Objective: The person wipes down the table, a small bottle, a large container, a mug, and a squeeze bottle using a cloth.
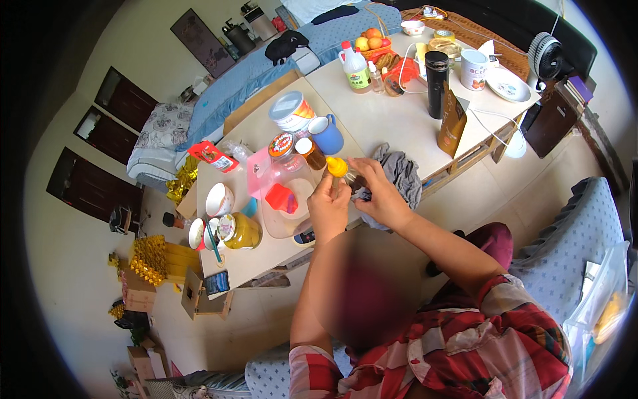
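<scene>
My left hand (329, 207) grips a small bottle with a bright yellow screw cap (337, 167), held upright above the table edge. Most of the bottle's body is hidden by the fingers. Just to its right, my right hand (381, 192) has thumb and fingers apart, and I see nothing held in it. A crumpled grey cloth (401, 172) lies behind and beside that hand. Left of the bottle is a clear plastic container (271, 219) with a red piece (281, 198) in it. A white-lidded brown jar (313, 155) and a blue mug (326, 135) stand behind the bottle.
On the table (319, 90) stand a large tub (291, 112), a jar of yellow fruit (241, 232), a bowl (219, 199), a black tumbler (437, 85) and a brown pouch (452, 124). A phone (217, 283) lies at the left corner. A patterned blue seat (573, 249) is at right.
</scene>
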### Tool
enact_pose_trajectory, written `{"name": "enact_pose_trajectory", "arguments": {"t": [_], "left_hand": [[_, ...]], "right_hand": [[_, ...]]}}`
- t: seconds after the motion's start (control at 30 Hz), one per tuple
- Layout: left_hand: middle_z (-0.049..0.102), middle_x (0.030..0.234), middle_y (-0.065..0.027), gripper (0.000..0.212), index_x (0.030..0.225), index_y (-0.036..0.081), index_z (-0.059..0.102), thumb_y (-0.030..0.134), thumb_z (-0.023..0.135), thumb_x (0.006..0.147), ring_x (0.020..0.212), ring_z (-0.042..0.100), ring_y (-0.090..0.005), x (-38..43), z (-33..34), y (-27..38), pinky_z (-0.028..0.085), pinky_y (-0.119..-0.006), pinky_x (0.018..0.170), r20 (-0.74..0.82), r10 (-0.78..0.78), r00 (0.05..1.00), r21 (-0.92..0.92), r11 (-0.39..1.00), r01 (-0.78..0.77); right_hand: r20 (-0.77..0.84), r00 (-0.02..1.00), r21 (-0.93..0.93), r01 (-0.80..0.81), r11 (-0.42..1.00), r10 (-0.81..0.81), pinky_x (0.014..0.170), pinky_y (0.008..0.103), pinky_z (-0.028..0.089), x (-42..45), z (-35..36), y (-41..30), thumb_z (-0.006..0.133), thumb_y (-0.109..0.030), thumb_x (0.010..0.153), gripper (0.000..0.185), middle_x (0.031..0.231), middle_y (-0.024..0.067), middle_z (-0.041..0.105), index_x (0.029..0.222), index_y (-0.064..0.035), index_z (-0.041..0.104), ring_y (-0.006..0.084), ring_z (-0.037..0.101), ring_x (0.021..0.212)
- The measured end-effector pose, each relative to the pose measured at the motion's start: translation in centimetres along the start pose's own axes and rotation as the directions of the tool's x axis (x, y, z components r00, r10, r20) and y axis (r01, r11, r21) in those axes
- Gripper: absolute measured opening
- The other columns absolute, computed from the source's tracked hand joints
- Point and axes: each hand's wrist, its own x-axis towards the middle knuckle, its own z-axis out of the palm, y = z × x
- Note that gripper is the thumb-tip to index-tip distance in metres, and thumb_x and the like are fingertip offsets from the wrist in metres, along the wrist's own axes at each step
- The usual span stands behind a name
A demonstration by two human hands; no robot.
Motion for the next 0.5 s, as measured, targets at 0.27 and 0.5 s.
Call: {"name": "enact_pose_trajectory", "arguments": {"t": [0.27, 0.5], "left_hand": [[0.059, 0.09, 0.0054, 0.05, 0.134, 0.0, 0.054, -0.001, 0.061, 0.084, 0.076, 0.05, -0.0019, 0.0, 0.1, 0.8, 0.043, -0.018, 0.068, 0.067, -0.111, 0.992, -0.09, 0.989, 0.117], [0.063, 0.117, -0.0048, 0.046, 0.135, -0.005, 0.05, -0.002, 0.06, 0.091, 0.1, 0.059, -0.0066, 0.1, 0.2, 0.2, 0.046, -0.021, 0.088, 0.063, -0.075, 0.995, -0.346, 0.934, 0.092]], "right_hand": [[-0.064, 0.996, -0.071, 0.051, 0.996, -0.055, 0.09, 0.0385, 0.05, -0.2, -0.2, 0.3, 0.067, 0.004, 0.072, 0.08, 0.133, 0.017, 0.039, 0.143, -0.0125, 0.034, 0.0365, 0.055, 0.112], [-0.037, 0.999, -0.036, 0.018, 0.999, -0.02, 0.092, 0.0339, 0.049, -0.2, -0.2, 0.5, 0.067, 0.007, 0.071, 0.084, 0.136, 0.0111, 0.038, 0.145, -0.0134, 0.035, 0.0291, 0.046, 0.125]]}}
